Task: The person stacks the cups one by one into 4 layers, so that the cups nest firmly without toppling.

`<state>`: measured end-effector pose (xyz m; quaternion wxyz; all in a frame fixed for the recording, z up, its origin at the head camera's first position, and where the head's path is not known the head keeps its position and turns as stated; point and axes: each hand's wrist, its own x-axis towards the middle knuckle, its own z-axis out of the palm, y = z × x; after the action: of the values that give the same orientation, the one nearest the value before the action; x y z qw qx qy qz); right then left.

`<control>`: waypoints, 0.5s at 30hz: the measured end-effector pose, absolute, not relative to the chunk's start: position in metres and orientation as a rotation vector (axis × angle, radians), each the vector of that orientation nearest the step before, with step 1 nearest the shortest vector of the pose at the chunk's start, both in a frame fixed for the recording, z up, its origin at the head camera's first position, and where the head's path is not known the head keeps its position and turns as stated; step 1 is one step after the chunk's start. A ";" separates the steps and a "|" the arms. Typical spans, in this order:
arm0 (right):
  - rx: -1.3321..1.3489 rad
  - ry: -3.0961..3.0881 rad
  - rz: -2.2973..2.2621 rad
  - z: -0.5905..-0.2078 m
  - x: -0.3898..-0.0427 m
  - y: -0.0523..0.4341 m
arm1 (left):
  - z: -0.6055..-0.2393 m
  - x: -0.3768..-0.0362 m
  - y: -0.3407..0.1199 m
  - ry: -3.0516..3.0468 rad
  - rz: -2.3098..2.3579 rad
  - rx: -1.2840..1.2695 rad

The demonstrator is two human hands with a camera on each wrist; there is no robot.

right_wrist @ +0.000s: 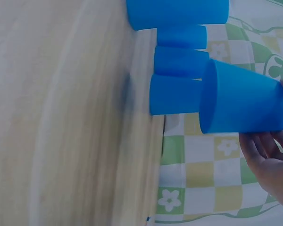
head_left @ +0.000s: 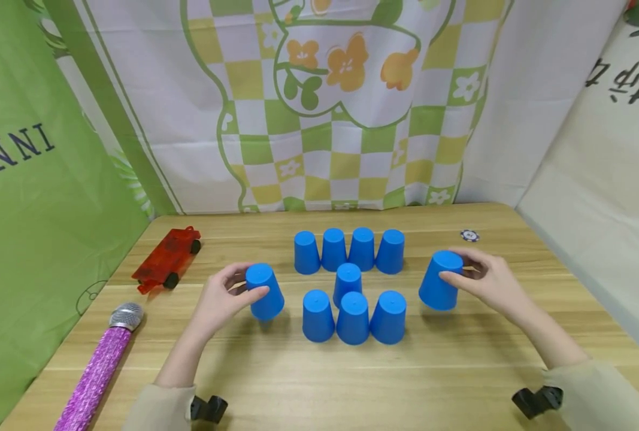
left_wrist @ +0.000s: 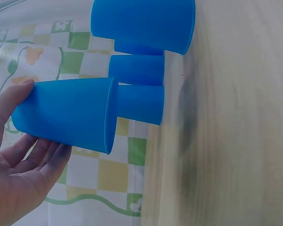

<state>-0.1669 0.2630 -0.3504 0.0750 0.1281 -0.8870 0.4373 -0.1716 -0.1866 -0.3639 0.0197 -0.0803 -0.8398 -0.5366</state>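
Note:
My left hand point(head_left: 227, 296) grips an upside-down blue cup point(head_left: 266, 293) near its closed end, thumb on one side and fingers on the other. In the left wrist view that cup point(left_wrist: 66, 113) hangs above the table, its open rim facing the wood. On the other side, my right hand point(head_left: 483, 281) holds a second blue cup point(head_left: 440, 281) the same way, slightly tilted and raised off the table. Between the hands stand more upside-down blue cups: a back row point(head_left: 348, 250), a single middle cup point(head_left: 347, 280) and a front row of three point(head_left: 354, 318).
To the left lie a red toy car point(head_left: 167, 258) and a microphone point(head_left: 100, 365) with a glittery purple handle. A poker chip point(head_left: 469, 236) lies at the back right of the wooden table point(head_left: 319, 389). Behind it hangs a checkered cloth point(head_left: 341, 149).

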 end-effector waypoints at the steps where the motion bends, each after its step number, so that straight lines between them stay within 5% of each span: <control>1: 0.365 -2.650 1.306 -0.349 -0.167 0.262 | -0.362 -0.172 -0.186 -2.601 -1.665 -0.240; 15: 0.276 -2.587 1.192 -0.318 -0.193 0.249 | -0.328 -0.196 -0.182 -2.532 -1.631 -0.256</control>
<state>-0.1934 0.2490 -0.3181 0.1397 0.0956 -0.8952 0.4124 -0.1961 -0.1819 -0.3278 0.0595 -0.0845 -0.8361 -0.5387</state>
